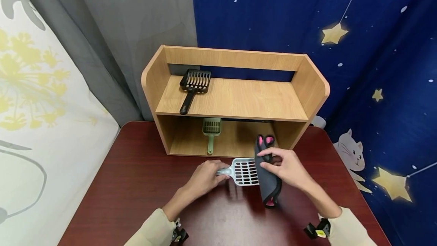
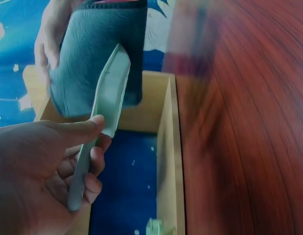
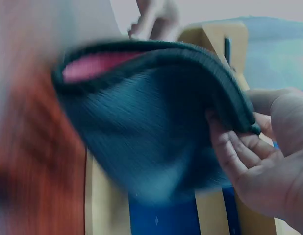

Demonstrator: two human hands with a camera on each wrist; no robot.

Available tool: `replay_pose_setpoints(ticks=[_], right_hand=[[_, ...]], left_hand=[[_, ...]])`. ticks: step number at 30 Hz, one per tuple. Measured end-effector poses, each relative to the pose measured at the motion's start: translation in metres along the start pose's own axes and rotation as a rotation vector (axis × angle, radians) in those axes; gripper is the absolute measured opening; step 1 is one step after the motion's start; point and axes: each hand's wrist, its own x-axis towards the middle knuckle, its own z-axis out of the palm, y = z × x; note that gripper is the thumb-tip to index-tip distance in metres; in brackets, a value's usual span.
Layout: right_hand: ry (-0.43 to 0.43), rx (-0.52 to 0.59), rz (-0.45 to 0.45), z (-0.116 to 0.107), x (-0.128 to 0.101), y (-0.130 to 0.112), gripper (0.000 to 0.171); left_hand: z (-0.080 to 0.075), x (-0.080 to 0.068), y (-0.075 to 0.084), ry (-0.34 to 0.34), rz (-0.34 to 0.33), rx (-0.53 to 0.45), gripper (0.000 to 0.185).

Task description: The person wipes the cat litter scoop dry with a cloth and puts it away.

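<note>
So, left hand (image 1: 205, 177) gripping handle of grey scoop (image 1: 243, 171), fingers curled round it, scoop low over red table (image 1: 136, 185), just in front of shelf (image 1: 235, 98). Right hand (image 1: 288, 168) pinching dark cloth (image 1: 268, 179) with pink lining, cloth draped against scoop's slotted end. Black scoop (image 1: 194, 86) on upper shelf, green scoop (image 1: 211, 131) below.

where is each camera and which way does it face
Head: worn on the head, looking down at the table, shelf, both hands and sleeves.
Left wrist: behind the left hand, looking along the scoop it grips, toward the cloth.
Right wrist: beside the right hand, whose fingers pinch the cloth.
All three views show the cloth.
</note>
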Motion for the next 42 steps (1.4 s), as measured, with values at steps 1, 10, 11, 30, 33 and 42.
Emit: replay_pose_setpoints(ticks=[1, 10, 11, 30, 33, 42], right_hand=[[-0.007, -0.004, -0.006, 0.007, 0.002, -0.002, 0.026], [-0.004, -0.116, -0.006, 0.045, 0.014, -0.004, 0.030], [-0.007, -0.126, -0.006, 0.046, 0.015, -0.003, 0.031], [0.062, -0.101, 0.006, 0.019, 0.013, -0.008, 0.028], [0.041, -0.124, -0.054, 0.029, 0.015, -0.013, 0.029], [-0.027, -0.222, -0.106, 0.053, 0.018, -0.005, 0.029]], left_hand=[[0.002, 0.001, 0.003, -0.001, 0.002, -0.002, 0.023], [0.007, 0.011, 0.022, -0.015, 0.016, 0.031, 0.022], [0.007, 0.010, 0.023, -0.014, 0.014, 0.045, 0.022], [-0.003, 0.006, 0.013, 0.018, -0.030, 0.054, 0.021], [-0.003, 0.008, 0.016, 0.007, -0.028, 0.028, 0.022], [0.001, 0.010, 0.022, 0.008, -0.031, 0.062, 0.022]])
